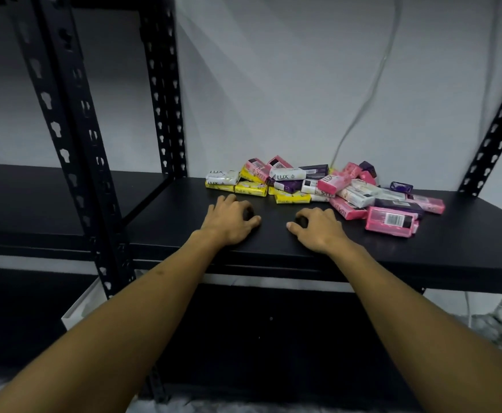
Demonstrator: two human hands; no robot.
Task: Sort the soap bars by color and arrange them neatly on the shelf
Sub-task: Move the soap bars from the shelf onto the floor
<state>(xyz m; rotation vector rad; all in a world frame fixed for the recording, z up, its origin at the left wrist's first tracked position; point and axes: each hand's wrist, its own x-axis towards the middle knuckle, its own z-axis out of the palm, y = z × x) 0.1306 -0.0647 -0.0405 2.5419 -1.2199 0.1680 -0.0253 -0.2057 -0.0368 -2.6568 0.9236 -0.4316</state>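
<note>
A mixed heap of wrapped soap bars lies at the back of the black shelf [467,251]. Yellow bars [251,189] and a white bar [223,177] are at its left. Purple bars [288,185] sit in the middle. Pink bars [390,221] spread to the right, one large pink bar nearest the front. My left hand [229,222] rests palm down on the shelf just in front of the yellow bars, fingers curled, holding nothing. My right hand [318,228] rests the same way beside it, left of the pink bars.
Black perforated uprights [74,150] stand at the left, with another shelf unit [35,204] beyond them. A further upright [497,135] rises at the right. A pale cable [360,114] hangs on the white wall behind the heap. A lower shelf lies below.
</note>
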